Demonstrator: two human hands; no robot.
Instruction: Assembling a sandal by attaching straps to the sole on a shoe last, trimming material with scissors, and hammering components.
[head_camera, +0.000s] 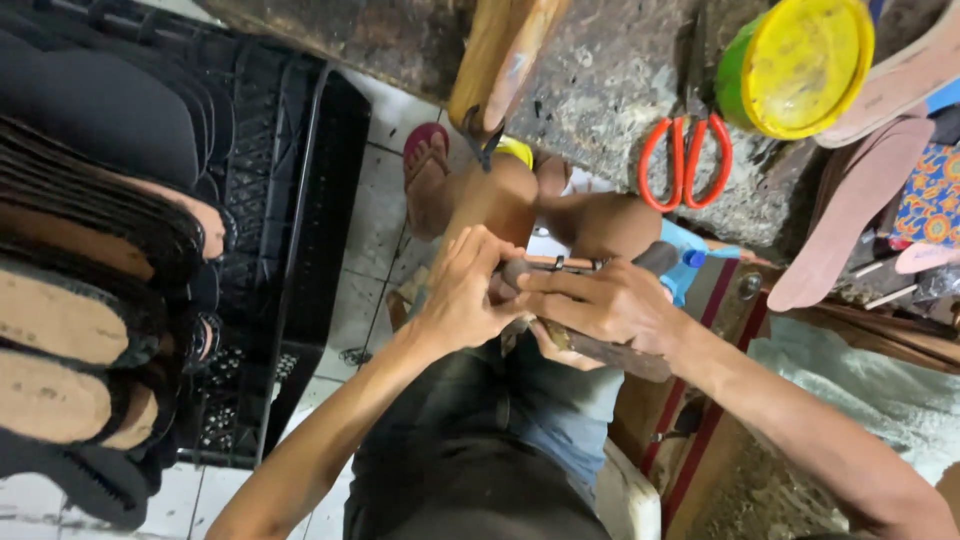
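Over my lap, both hands work on one dark, flat piece that looks like a shoe sole or strap (610, 352). My left hand (463, 293) pinches its near end with curled fingers. My right hand (606, 300) grips it from the other side, and a thin metal tool (562, 264) lies across the fingers. Which hand holds the tool I cannot tell. Below the hands are my bare knees and a foot in a red sandal (427, 160).
A black plastic crate (290, 220) at left holds several stacked shoe soles (70, 330). On the rough workbench (610, 70) lie red-handled scissors (686, 160), a yellow-lidded tin (800, 62), a wooden shoe last (500, 50) and pinkish insoles (850, 210).
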